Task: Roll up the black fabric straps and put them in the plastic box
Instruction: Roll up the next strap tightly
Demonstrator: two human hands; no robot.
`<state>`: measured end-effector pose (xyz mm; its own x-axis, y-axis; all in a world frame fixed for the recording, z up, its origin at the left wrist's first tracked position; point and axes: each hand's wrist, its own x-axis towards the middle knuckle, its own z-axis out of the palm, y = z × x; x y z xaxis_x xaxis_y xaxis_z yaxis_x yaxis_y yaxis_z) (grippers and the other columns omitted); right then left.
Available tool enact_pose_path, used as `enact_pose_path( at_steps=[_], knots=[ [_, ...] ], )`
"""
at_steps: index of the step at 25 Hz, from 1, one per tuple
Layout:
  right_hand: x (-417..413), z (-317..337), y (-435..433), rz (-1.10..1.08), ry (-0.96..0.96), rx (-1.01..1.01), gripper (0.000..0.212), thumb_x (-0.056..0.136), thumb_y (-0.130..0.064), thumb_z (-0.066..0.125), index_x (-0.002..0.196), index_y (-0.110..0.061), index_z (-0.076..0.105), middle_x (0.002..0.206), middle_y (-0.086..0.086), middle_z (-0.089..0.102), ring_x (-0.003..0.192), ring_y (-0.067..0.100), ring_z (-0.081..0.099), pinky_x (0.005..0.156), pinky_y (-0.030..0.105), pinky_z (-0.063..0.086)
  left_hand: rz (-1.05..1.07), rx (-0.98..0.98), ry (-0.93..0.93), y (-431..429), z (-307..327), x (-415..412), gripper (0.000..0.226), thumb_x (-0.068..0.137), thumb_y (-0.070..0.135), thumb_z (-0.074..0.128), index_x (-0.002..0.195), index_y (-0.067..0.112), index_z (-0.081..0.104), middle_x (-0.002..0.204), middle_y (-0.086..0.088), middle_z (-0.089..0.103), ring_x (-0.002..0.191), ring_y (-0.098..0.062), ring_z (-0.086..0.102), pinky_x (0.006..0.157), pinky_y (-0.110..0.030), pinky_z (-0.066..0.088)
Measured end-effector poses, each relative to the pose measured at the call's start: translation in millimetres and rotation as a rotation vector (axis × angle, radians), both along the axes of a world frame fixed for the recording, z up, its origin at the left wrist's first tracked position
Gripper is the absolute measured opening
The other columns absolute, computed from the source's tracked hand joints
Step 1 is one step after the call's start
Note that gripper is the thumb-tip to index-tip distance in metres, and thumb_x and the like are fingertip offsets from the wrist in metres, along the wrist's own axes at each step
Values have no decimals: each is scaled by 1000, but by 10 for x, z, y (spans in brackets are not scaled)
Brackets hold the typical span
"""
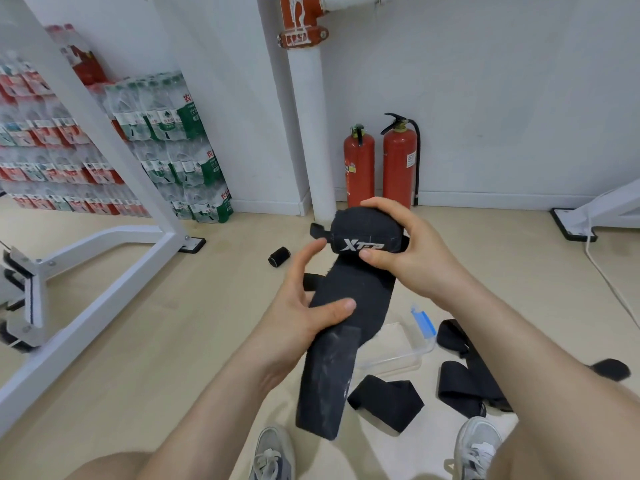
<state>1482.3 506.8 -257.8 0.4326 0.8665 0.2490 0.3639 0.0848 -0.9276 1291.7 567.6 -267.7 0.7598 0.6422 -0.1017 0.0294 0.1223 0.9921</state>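
I hold a black fabric strap (353, 299) in front of me, partly rolled. My right hand (408, 244) grips the rolled end, which shows a white logo. My left hand (311, 306) pinches the flat part below the roll, thumb on top, and the loose tail hangs down toward my shoes. On the floor beneath sits the clear plastic box (398, 344) with a blue clip, partly hidden by the strap. Unrolled black straps (386, 400) (464, 375) lie to the box's right and front. A small rolled strap (278, 257) lies on the floor farther away.
Two red fire extinguishers (379, 164) stand against the wall by a white pipe (313, 133). Stacked packs of bottled water (169, 147) fill the left. A white metal frame (104, 258) crosses the left floor. My grey shoes (476, 448) are at the bottom. A white cable (606, 278) runs at right.
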Motion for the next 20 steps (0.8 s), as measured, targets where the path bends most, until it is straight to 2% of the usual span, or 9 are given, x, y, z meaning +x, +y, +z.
enact_pose_path(
  at_steps=[3, 5, 7, 10, 13, 15, 17, 19, 20],
  knots=[
    [-24, -38, 40, -8, -28, -14, 60, 78, -2, 78, 125, -33, 61, 120, -6, 65, 109, 10, 63, 96, 32, 53, -141, 118, -60, 102, 161, -113, 37, 82, 4, 65, 112, 26, 72, 109, -11, 73, 98, -25, 68, 83, -34, 55],
    [-31, -24, 38, 21, 111, -21, 59, 79, 2, 76, 125, -32, 62, 118, -4, 66, 103, 9, 66, 84, 28, 57, -321, 186, -31, 113, 269, -205, 56, 79, -18, 55, 120, 17, 68, 113, -8, 72, 101, -19, 67, 83, -28, 54],
    [-55, 18, 14, 47, 217, -75, 57, 81, 3, 75, 124, -32, 63, 112, -2, 67, 84, 6, 66, 61, 22, 54, -282, 390, 69, 161, 244, -231, 69, 77, -31, 50, 121, 20, 65, 111, 4, 73, 102, -10, 68, 79, -19, 52],
    [-105, 31, 17, 57, 200, -187, 54, 79, 3, 74, 115, -37, 67, 110, -3, 68, 88, 15, 66, 66, 37, 57, -148, 788, 234, 246, 223, -137, 37, 82, 3, 68, 97, 36, 75, 92, 19, 74, 103, -16, 69, 81, -21, 53],
    [-239, 40, 22, 134, 202, -194, 48, 75, 0, 66, 109, -34, 69, 95, -8, 69, 70, 5, 65, 51, 26, 53, 155, 1232, 217, 270, 292, -134, 12, 78, 31, 61, 84, 30, 72, 68, 16, 54, 74, -7, 53, 62, -17, 40],
    [-314, 62, 6, 178, 153, -188, 40, 74, -14, 56, 104, -35, 71, 86, -10, 70, 61, 2, 62, 46, 22, 46, 365, 946, -20, 239, 425, -104, 8, 79, 18, 70, 77, 18, 62, 69, 10, 46, 64, -1, 45, 58, -14, 37],
    [-371, 110, -12, 218, 135, -213, 24, 91, -18, 52, 93, -33, 71, 78, -4, 67, 58, 4, 61, 48, 25, 47, 360, 699, -91, 248, 400, -52, 19, 87, 9, 68, 76, 22, 61, 72, 18, 58, 70, 7, 55, 67, -10, 42],
    [-418, 180, -45, 231, 149, -279, 39, 105, -31, 37, 83, -25, 69, 69, -1, 63, 50, 5, 57, 49, 25, 47, 331, 598, 67, 260, 235, -33, 17, 95, 30, 61, 79, 34, 66, 81, 21, 69, 84, 8, 63, 79, -17, 51],
    [-434, 198, -60, 234, 156, -312, 49, 104, -45, 32, 81, -21, 68, 64, -4, 63, 47, 4, 55, 49, 23, 46, 347, 505, 126, 291, 153, -10, 18, 94, 44, 58, 84, 33, 68, 87, 16, 72, 90, -3, 67, 83, -32, 56]
  ],
)
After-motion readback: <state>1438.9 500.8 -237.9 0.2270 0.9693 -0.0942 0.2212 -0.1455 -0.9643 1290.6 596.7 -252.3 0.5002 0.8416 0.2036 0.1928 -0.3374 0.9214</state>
